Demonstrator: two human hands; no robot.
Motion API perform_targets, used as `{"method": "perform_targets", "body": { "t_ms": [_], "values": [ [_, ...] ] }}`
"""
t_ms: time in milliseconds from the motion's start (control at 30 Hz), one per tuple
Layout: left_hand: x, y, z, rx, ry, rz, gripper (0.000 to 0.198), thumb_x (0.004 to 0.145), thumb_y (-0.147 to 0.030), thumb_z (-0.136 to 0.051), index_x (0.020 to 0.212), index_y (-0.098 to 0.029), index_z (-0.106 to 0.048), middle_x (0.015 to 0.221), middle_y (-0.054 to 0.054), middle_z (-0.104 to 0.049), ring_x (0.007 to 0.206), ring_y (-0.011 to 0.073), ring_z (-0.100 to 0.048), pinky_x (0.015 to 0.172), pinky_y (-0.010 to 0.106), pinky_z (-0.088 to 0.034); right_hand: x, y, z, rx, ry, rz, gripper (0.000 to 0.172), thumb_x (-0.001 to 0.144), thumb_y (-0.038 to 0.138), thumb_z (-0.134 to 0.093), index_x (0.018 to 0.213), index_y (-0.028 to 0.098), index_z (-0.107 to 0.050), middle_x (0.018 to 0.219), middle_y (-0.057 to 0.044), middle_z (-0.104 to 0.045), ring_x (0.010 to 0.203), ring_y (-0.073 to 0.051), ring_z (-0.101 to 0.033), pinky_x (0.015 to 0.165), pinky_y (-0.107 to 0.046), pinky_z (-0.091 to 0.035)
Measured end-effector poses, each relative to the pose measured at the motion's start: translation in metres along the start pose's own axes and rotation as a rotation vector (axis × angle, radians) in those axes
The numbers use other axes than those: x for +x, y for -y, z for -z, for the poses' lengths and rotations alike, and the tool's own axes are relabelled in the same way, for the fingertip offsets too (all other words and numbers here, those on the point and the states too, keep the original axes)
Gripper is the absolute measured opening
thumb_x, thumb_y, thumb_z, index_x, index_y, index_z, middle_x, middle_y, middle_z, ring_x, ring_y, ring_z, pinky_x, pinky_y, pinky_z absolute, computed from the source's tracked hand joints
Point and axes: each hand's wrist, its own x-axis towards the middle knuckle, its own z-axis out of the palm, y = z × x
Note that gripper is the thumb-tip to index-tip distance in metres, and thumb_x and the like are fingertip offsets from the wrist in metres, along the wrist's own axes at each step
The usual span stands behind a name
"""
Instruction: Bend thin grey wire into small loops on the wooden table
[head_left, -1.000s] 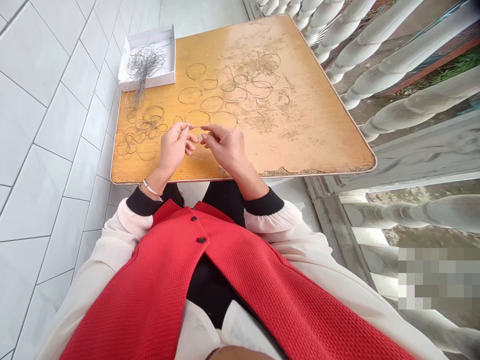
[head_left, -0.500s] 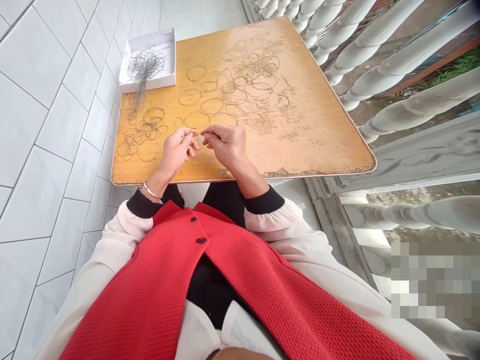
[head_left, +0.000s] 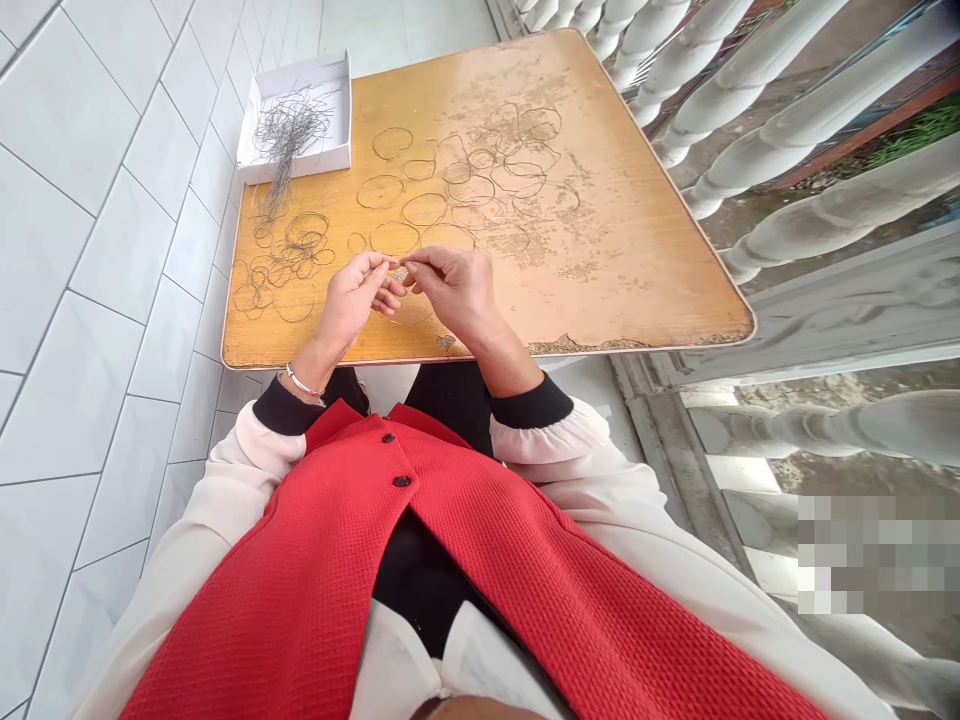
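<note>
Over the near edge of the table, my left hand (head_left: 358, 290) and my right hand (head_left: 459, 288) meet fingertip to fingertip. Each pinches thumb against forefinger on a thin wire (head_left: 414, 322), whose faint curve shows below the fingers; its ends are hidden by the fingertips. Left of my left hand lies a tangle of dark wire rings (head_left: 289, 258). Just beyond both hands, several single wire rings (head_left: 395, 238) lie flat, some of them overlapping farther right.
A white open box (head_left: 341, 120) with a bundle of loose wires (head_left: 292, 130) spilling over its front stands at the far left of the wooden table (head_left: 637, 270). White tiled wall (head_left: 112, 250) borders the left; a white balustrade (head_left: 787, 150) runs along the right.
The fingertips of both hands have drawn closer and now touch. My left hand's lower fingers have shifted slightly right. The rings and box stay put.
</note>
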Motion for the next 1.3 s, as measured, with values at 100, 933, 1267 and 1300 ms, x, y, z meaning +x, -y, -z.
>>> {"method": "perform_targets", "body": {
  "t_ms": [100, 933, 1267, 1300],
  "values": [
    [-0.001, 0.000, 0.002, -0.047, -0.001, 0.010, 0.017, 0.101, -0.033, -0.059, 0.094, -0.017, -0.060, 0.069, -0.004, -0.068, 0.053, 0.0029, -0.061, 0.056, 0.014, -0.048, 0.000, 0.004, -0.002, 0.079, -0.027, -0.046, 0.019, 0.088, 0.036, -0.067, 0.081, 0.020, -0.075, 0.066, 0.000, -0.069, 0.059, -0.012, -0.062, 0.062, -0.028, -0.052],
    [-0.004, -0.005, 0.002, -0.019, -0.005, 0.007, 0.017, 0.101, -0.026, -0.056, 0.088, -0.018, -0.060, 0.069, -0.004, -0.067, 0.057, 0.0032, -0.062, 0.063, 0.015, -0.050, -0.003, 0.013, -0.009, 0.322, -0.007, -0.219, 0.023, 0.088, 0.037, -0.069, 0.075, 0.018, -0.068, 0.065, 0.000, -0.065, 0.060, -0.011, -0.060, 0.063, -0.025, -0.052],
    [0.001, -0.002, 0.003, -0.043, -0.180, -0.023, 0.018, 0.104, -0.028, -0.051, 0.091, -0.018, -0.058, 0.073, -0.003, -0.068, 0.061, 0.0035, -0.064, 0.064, 0.014, -0.052, -0.015, 0.007, 0.021, 0.469, -0.068, -0.301, 0.057, 0.092, 0.071, -0.053, 0.088, 0.020, -0.075, 0.081, -0.007, -0.075, 0.068, -0.015, -0.068, 0.075, -0.033, -0.058],
    [0.001, -0.002, 0.003, -0.041, -0.191, -0.022, 0.018, 0.104, -0.029, -0.050, 0.091, -0.018, -0.058, 0.073, -0.003, -0.068, 0.062, 0.0037, -0.064, 0.064, 0.014, -0.052, -0.018, 0.007, 0.022, 0.459, -0.072, -0.282, 0.053, 0.088, 0.071, -0.060, 0.087, 0.020, -0.076, 0.080, -0.006, -0.076, 0.068, -0.015, -0.068, 0.075, -0.033, -0.058]
  ]
}}
